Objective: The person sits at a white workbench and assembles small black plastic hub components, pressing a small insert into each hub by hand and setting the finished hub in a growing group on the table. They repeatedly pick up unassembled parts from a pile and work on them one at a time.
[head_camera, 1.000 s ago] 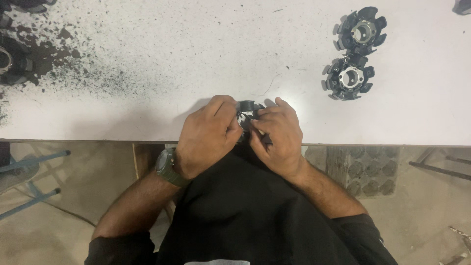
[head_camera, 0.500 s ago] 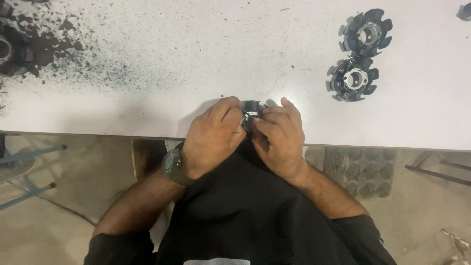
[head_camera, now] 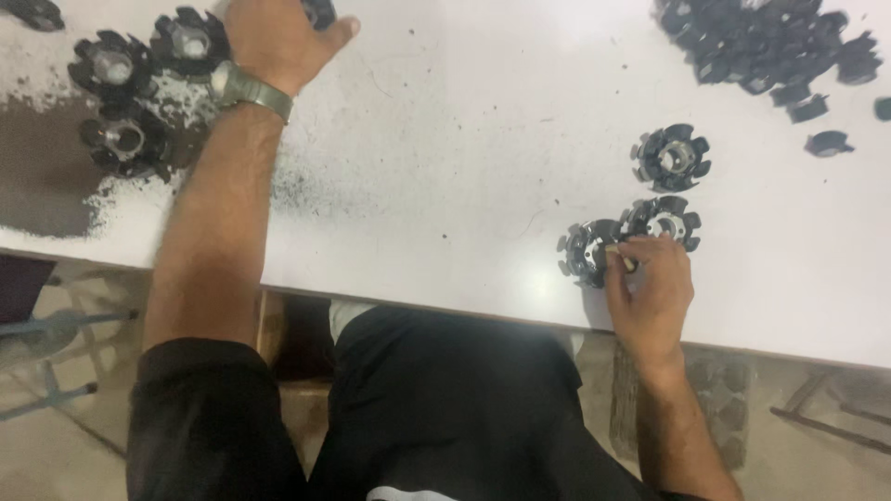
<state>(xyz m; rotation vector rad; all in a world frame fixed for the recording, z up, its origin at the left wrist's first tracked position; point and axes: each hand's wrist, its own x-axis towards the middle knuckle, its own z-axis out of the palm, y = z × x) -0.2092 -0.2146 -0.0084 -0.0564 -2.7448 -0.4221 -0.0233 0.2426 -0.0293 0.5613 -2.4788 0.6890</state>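
Observation:
My right hand is at the table's near edge on the right. Its fingertips pinch the rim of a black toothed ring that lies flat on the white table. A small tan piece shows at my fingertips. Two more black toothed rings lie just beyond, the nearer one touching my fingers. My left hand, a metal watch on its wrist, is stretched to the far left, over a black part at the frame's top edge. Its fingers are cut off there.
Three black toothed rings lie at the far left amid black powder. A heap of small black pieces fills the far right corner, with loose ones beside it. My dark-clothed lap is below the table's edge.
My hands were together at the table's edge, working on one black ring. Now they are apart: the left has reached far left, the right has moved right with the ring onto the table.

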